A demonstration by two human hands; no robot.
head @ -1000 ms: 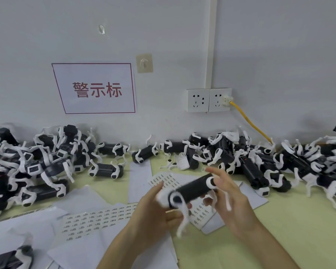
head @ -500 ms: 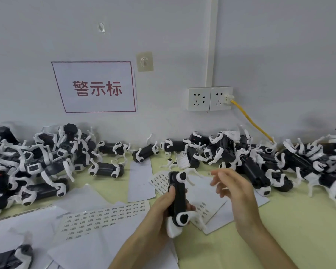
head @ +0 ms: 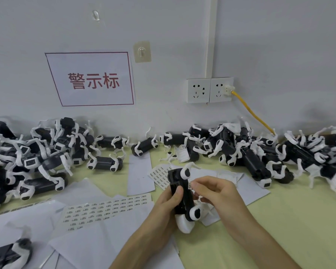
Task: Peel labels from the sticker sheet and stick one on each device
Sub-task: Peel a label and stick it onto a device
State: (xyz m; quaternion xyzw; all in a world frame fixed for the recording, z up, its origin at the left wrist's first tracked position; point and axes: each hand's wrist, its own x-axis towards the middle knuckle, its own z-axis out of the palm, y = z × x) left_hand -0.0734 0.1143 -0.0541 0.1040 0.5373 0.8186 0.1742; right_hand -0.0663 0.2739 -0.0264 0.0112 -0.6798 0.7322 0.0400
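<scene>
The device (head: 185, 202) is held over the near middle of the table (head: 289, 220). Its long axis runs away from the person, nearly upright in the view, with a rounded white end toward the wrist. It is a smooth black block with glossy white leg pieces at both ends, each marked with a black oval spot.

The left hand (head: 163, 208) grips it from the left, fingers wrapped behind the body and thumb pressed on the front face. The right hand (head: 217, 193) comes in from the right with its fingers curled. Its thumb and forefinger pinch a small pale label (head: 190, 185) at the device's right edge; whether the label touches the device I cannot tell.

Beneath the hands lie plain white sheets of paper. To the left a sticker sheet (head: 105, 208), printed with rows of small labels, lies flat on the pale green table. A left heap (head: 37, 152) and a right heap (head: 260, 152) of similar black-and-white devices lie along the wall.
</scene>
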